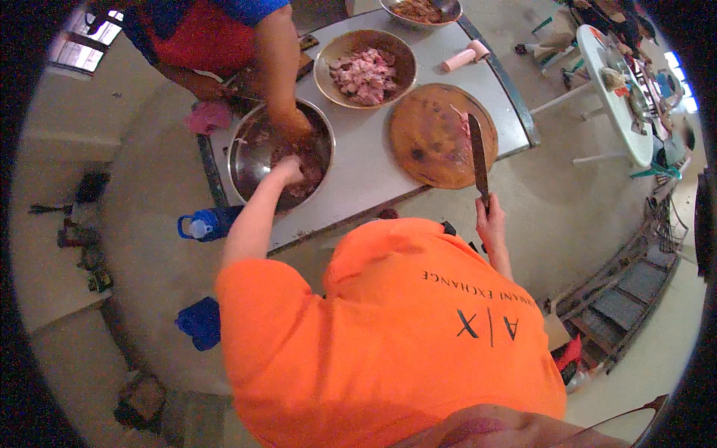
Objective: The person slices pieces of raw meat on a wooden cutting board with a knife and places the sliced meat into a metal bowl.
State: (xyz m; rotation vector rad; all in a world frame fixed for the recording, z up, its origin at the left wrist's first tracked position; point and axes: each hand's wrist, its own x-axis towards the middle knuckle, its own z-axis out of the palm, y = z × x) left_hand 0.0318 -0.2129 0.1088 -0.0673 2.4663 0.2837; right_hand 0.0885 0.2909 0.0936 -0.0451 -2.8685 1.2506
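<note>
My left hand (289, 169) reaches into a steel bowl (244, 159) of dark reddish meat (297, 189); its fingertips are hidden there. A co-worker's hand (291, 126) is in the same bowl, just beyond mine. My right hand (490, 218) grips the handle of a large knife (479, 157), whose blade lies over the right side of a round wooden cutting board (428, 129). Thin pink meat scraps (464, 124) lie beside the blade. Behind the board stands a metal bowl (408, 67) of cut pale pink meat (367, 77).
At the table's (358, 151) far end are another bowl (428, 23) of reddish-brown food and a pink cylindrical object (459, 60). A pink cloth (208, 117) and a blue bottle (210, 224) are at the left. A co-worker stands across; a white table (596, 73) stands farther right.
</note>
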